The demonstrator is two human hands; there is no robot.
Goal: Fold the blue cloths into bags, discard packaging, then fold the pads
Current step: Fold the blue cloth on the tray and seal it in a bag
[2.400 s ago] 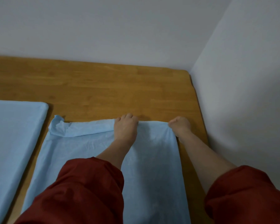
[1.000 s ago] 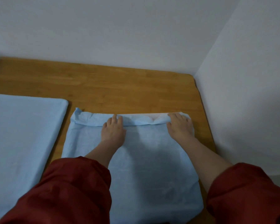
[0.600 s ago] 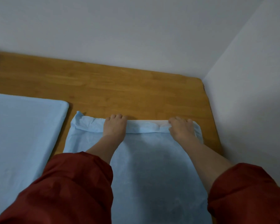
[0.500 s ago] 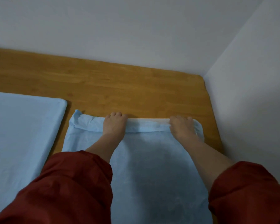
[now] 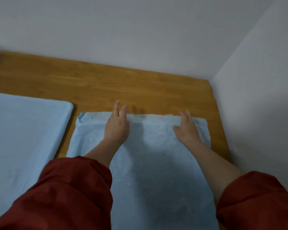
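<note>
Nothing is being gripped by the open left hand [image 5: 116, 127] or right hand [image 5: 188, 129], so the fold in the blue cloth [image 5: 156, 163] could pop open.

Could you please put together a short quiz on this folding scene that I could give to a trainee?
1. True or false: the left hand and the right hand both clutch the blue cloth with curled fingers.
2. What lies to the left of that cloth on the wooden table? A) a red tray B) a second pale blue sheet C) scissors
3. Which hand's fingertips reach past the cloth's far edge?
Key: 1 false: the fingers of both hands are straight. 2 B. 3 the left hand.
</note>
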